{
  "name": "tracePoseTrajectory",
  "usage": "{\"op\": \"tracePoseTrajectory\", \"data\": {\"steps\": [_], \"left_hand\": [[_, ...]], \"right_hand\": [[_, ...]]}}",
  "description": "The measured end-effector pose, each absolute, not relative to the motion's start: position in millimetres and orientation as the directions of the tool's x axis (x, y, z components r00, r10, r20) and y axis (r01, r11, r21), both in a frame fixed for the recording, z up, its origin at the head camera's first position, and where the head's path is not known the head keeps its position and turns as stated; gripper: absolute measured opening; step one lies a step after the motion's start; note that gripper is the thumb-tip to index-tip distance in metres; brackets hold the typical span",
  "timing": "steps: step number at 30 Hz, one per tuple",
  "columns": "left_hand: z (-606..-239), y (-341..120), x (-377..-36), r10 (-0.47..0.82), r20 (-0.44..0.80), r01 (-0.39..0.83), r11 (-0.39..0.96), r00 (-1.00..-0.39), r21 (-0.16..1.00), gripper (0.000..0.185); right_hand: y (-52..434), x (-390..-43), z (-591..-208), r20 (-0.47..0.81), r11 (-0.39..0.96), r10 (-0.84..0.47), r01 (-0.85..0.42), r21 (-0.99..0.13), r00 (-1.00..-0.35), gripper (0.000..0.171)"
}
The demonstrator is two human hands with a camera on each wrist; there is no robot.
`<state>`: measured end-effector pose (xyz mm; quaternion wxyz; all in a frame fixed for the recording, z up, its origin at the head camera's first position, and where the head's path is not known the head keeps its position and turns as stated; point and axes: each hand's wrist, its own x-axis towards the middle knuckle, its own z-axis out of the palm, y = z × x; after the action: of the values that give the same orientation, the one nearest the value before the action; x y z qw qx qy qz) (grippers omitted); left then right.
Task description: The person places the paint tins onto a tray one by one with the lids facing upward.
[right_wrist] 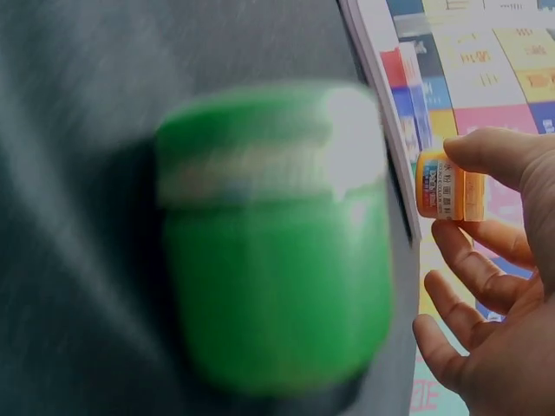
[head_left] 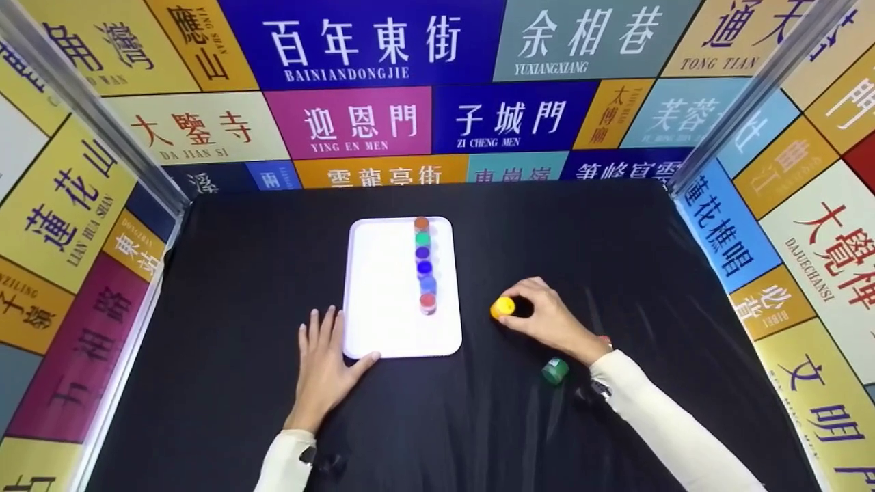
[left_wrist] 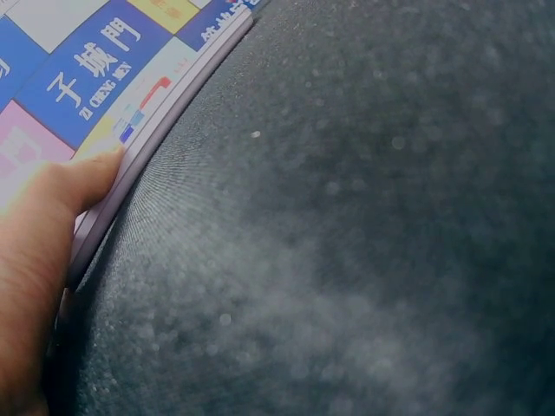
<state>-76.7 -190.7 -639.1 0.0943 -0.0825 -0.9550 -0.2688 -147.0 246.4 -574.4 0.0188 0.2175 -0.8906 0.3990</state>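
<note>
A white tray lies on the black cloth, with a line of small paint jars along its right side. The nearest jar in that line has a red lid. My left hand rests with spread fingers at the tray's lower left corner, its thumb on the rim. Right of the tray, my right hand pinches a yellow-orange paint jar between thumb and fingers. A green paint jar sits on the cloth below the right wrist, large and blurred in the right wrist view.
A red thing shows partly behind the right wrist. Black cloth covers the table. Walls of coloured panels with lettering stand at the back and both sides, with metal posts at the corners.
</note>
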Motion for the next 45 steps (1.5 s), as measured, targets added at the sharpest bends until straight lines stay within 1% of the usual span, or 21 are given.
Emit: {"op": "tracePoseTrajectory", "data": {"steps": [9, 22, 26, 34, 41, 45], "left_hand": [[-638.7, -191.3, -77.3, 0.106, 0.214, 0.202, 0.843, -0.971, 0.498, 0.114], [-638.3, -191.3, -79.1, 0.111, 0.191, 0.194, 0.844, -0.975, 0.499, 0.114], [-638.0, -191.0, -79.1, 0.113, 0.198, 0.199, 0.844, -0.974, 0.498, 0.113], [-638.3, -190.6, -78.5, 0.112, 0.216, 0.208, 0.843, -0.97, 0.496, 0.112], [-638.2, -191.0, -77.5, 0.113, 0.213, 0.207, 0.841, -0.971, 0.5, 0.112], [-638.3, -191.6, -76.9, 0.111, 0.216, 0.208, 0.838, -0.97, 0.504, 0.112]], "right_hand": [[213.8, -147.1, -573.3, 0.206, 0.589, -0.424, -0.441, -0.677, -0.882, 0.032], [166.1, -143.7, -579.6, 0.227, 0.568, -0.462, -0.483, -0.667, -0.857, 0.034], [154.2, -142.2, -581.6, 0.221, 0.582, -0.448, -0.469, -0.664, -0.867, 0.034], [136.0, -139.3, -587.0, 0.254, 0.593, -0.377, -0.443, -0.673, -0.891, 0.035], [125.3, -137.0, -594.1, 0.295, 0.578, -0.347, -0.451, -0.68, -0.89, 0.033], [120.2, -135.6, -597.8, 0.328, 0.584, -0.337, -0.469, -0.663, -0.883, 0.034]]}}
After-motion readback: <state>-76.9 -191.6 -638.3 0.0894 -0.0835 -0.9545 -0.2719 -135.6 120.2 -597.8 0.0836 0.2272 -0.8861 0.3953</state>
